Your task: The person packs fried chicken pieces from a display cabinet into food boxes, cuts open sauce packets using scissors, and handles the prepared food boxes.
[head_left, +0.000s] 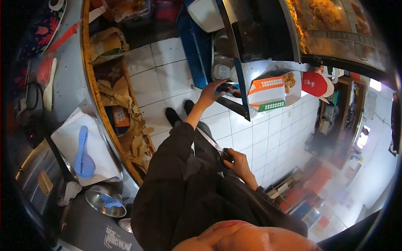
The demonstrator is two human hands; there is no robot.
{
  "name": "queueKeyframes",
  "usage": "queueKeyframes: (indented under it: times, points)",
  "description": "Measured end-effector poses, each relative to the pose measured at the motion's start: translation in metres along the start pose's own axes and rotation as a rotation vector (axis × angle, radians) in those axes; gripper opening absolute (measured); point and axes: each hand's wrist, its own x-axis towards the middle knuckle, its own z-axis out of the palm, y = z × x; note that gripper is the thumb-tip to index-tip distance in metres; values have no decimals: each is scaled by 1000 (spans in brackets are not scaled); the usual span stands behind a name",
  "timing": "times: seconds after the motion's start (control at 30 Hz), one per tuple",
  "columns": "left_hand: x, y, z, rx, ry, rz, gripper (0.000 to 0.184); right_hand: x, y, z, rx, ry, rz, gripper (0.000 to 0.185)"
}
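My right hand (239, 164) is closed around the dark handles of a pair of scissors (210, 140), whose long metal blades point up and left in front of my trousers. My left hand (209, 93) reaches to the edge of a blue-sided metal shelf unit (197, 54), fingers stretched out and apart. Close to its fingertips lie small dark and reddish items (232, 90), too small to name. Above them in the unit is a clear plastic tub (221, 72). To the right, an open orange, white and green food box (268, 93) holds fried pieces (289, 82).
A red and white carton (314, 83) stands beside the box, below a lit food display case (331, 25). On the left counter are a blue spoon (85, 154) on white paper and a metal bowl (104, 201). Crumpled brown paper (111, 93) fills the shelf beneath.
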Motion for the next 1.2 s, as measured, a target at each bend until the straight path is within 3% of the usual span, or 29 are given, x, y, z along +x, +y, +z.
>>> queueKeyframes:
  times: [0.07, 0.1, 0.17, 0.2, 0.3, 0.37, 0.47, 0.53, 0.6, 0.63, 0.77, 0.83, 0.93, 1.0, 1.1, 1.17, 1.2]
  points:
    - [29, -8, 26, 175, -169, 333, 37, -11, 10, 0, 46, 23, 89, 37]
    - [40, -9, 28, 163, -172, 331, 37, -16, 14, 1, 59, 19, 99, 37]
    - [55, -12, 29, 321, -738, 130, 30, -28, 21, 4, 81, 45, 151, 35]
    - [51, -27, 34, 371, -590, 388, 25, -36, 24, 4, 105, 71, 187, 34]
    - [32, -20, 28, 348, -689, 206, 30, -50, 38, 9, 182, 155, 206, 28]
    - [13, -14, 14, 212, -424, 305, 39, -48, 43, 12, 263, 214, 197, 27]
    - [-16, -8, -10, 174, -270, 300, 46, -42, 46, 13, 338, 417, 195, 21]
    - [-26, 9, -21, 194, -202, 330, 44, -35, 41, 12, 288, 606, 108, 18]
    - [-32, 28, -35, 245, 31, 249, 35, -33, 32, 7, 375, 699, 173, 17]
    - [-40, 54, -49, 252, 164, 159, 22, -35, 30, 1, 396, 757, 164, 16]
    - [-58, 116, -80, 369, 303, 164, 16, -28, 26, -27, 474, 865, 94, 15]
    - [-63, 156, -91, 240, 288, -166, 26, -20, 19, -46, 629, 828, 14, 14]
    - [-61, 235, -83, 167, 394, -79, 24, -15, -4, -89, 833, 611, -90, 19]
    - [-66, 297, -67, 206, 346, -80, 24, -16, -7, -116, 912, 482, -190, 23]
    - [-73, 357, -17, 299, 269, 64, 26, -22, 15, -145, 1214, 418, -395, 23]
    - [-76, 382, 24, 348, 199, 106, 29, -40, 48, -177, 1134, 394, -509, 20]
    - [-75, 393, 47, 394, 154, 133, 30, -47, 64, -186, 1239, 443, -532, 18]
